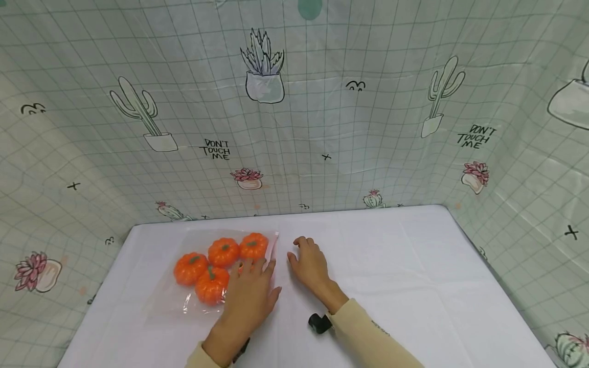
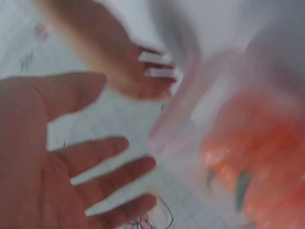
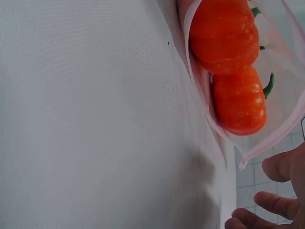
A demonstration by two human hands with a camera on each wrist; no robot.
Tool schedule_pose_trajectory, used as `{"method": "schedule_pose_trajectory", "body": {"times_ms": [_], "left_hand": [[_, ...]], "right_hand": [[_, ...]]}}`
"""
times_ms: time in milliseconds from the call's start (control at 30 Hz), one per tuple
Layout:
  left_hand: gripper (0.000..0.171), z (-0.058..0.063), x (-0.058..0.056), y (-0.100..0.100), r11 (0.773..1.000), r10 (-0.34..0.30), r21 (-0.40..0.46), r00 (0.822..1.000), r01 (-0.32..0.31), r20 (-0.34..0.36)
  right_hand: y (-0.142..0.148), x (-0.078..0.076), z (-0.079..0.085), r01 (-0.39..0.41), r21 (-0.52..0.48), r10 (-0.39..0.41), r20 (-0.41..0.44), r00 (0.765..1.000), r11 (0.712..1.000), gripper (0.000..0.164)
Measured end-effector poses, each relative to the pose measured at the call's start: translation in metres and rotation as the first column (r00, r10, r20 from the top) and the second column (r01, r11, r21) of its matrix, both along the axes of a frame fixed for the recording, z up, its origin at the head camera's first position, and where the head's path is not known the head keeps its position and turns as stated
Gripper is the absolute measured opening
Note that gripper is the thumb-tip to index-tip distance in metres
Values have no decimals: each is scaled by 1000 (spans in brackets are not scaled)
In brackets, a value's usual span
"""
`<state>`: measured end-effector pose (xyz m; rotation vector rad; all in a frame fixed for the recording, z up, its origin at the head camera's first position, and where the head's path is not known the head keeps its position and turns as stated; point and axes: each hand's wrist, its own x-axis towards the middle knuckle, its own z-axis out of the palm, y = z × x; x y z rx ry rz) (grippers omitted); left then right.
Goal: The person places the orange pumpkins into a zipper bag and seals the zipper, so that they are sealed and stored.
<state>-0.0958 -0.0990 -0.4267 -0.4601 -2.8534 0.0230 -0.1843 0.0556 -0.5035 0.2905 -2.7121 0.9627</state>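
Observation:
A clear plastic zip bag (image 1: pixel 166 302) lies on the left half of the table, its pink-edged mouth (image 1: pixel 272 246) facing right. Inside are several small orange pumpkins (image 1: pixel 212 286) with green stems. My left hand (image 1: pixel 248 292), fingers spread, is over the bag's right part and partly hides one pumpkin. To the right of the mouth is my right hand (image 1: pixel 313 267), its fingers loosely bent and holding nothing. In the right wrist view the mouth (image 3: pixel 272 138) gapes, showing pumpkins (image 3: pixel 239 102) within. The left wrist view is blurred, with pumpkins (image 2: pixel 267 143) beside the left hand's fingers.
A white cloth covers the table (image 1: pixel 405 266). Behind it and at both sides hangs a grid-patterned curtain (image 1: pixel 303 112) with cactus drawings. A black device (image 1: pixel 319 323) sits at the right sleeve's cuff.

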Motion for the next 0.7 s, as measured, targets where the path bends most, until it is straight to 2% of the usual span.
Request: {"method": "schedule_pose_trajectory", "body": {"times_ms": [100,233,433,700], "left_hand": [[50,17,-23,-12,996,-36,86,998,32,50],[47,31,-56,-29,985,-80,162,986,55,147],[42,31,-91,-46,969,-148,226,960,94,236],[38,20,-128,-45,961,-216,232,932,150,291]], "right_hand": [[1,-1,0,-6,-5,6,9,1000,1000,25],[-1,-1,0,-14,-13,14,23,1000,1000,25],[-3,1,0,-9,-17,9,38,999,1000,25],[0,1,2,-20,-33,21,17,1000,999,24]]}}
